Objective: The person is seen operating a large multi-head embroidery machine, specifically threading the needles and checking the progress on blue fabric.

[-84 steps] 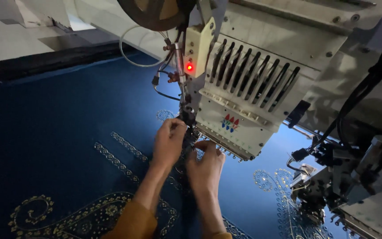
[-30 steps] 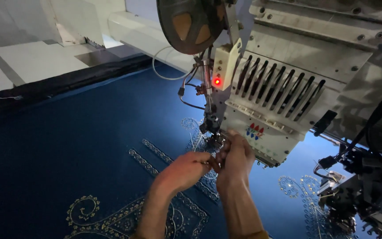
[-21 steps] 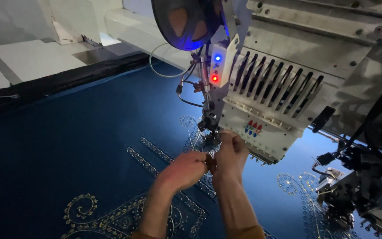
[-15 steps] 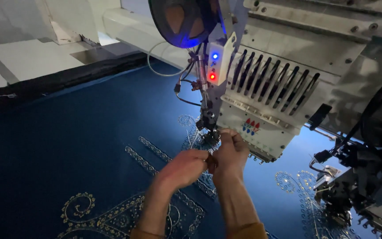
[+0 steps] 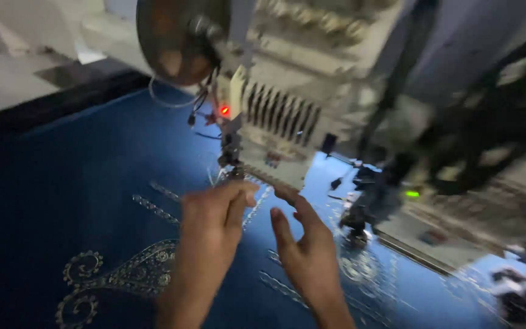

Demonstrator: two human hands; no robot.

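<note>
Dark blue fabric [image 5: 92,183] stretched flat filled most of the view, pale embroidered scroll motifs [image 5: 111,277] stitched into it near the lower left. All positions below are relative to the off-white multi-needle embroidery machine head [image 5: 287,131].

- Machine head hung over the fabric at upper centre, its row of dark vertical slots facing the camera. Frame was motion-blurred, so fine detail was lost.
- Round brown spool disc [image 5: 181,36] sat up-left of the head.
- Black cables and machine body [image 5: 476,146] lay to the right of the head, with a small green light [image 5: 412,194] among them.
- Small red indicator lamp [image 5: 224,111] glowed on the left edge of the head.
- Needle assembly [image 5: 234,159] hung from the lower left corner of the head, just above the fabric.

Hands:
- Left hand [image 5: 211,222] was below the needle assembly, fingers loosely curled, thumb and forefinger tips close together just under it. Nothing was visibly pinched; with the blur I could not tell about a thread.
- Right hand [image 5: 305,250] was below the head's lower edge, beside the left hand but apart from it, fingers extended and spread, palm turned inward, holding nothing.
</note>
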